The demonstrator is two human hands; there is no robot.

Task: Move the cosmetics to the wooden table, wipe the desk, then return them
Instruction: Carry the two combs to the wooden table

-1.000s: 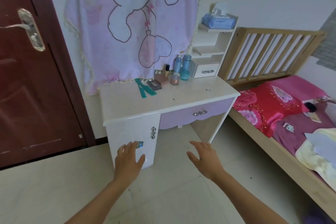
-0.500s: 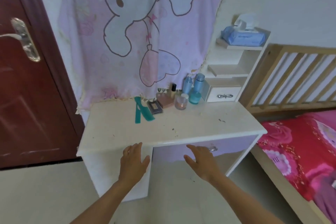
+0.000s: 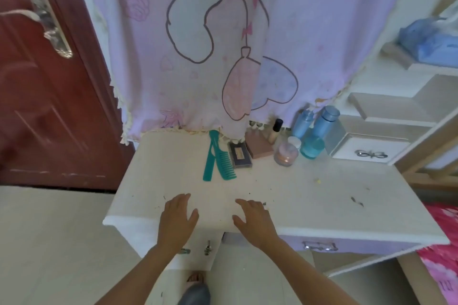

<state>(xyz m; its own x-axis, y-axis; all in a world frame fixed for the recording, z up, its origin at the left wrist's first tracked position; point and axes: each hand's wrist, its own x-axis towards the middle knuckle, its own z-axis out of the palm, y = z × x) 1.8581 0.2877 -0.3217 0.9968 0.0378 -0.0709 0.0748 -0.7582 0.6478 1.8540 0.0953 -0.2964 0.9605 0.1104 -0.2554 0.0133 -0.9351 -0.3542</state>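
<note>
Head view: my left hand [image 3: 177, 218] and right hand [image 3: 252, 220] are palm-down over the front edge of the white worktop [image 3: 309, 205], fingers straight and slightly spread, holding nothing. Contact with the surface cannot be confirmed.

The cosmetics sit grouped at the back of the worktop, well apart from both hands: two teal combs [image 3: 218, 156], a dark palette [image 3: 240, 155] just beside them, a pink compact [image 3: 259, 147], a black-capped foundation bottle [image 3: 275, 131], a pinkish jar [image 3: 285, 155] and blue bottles [image 3: 312, 146] next to a small drawer unit [image 3: 366, 150]. Dark specks [image 3: 357, 200] lie scattered on the worktop.
</note>
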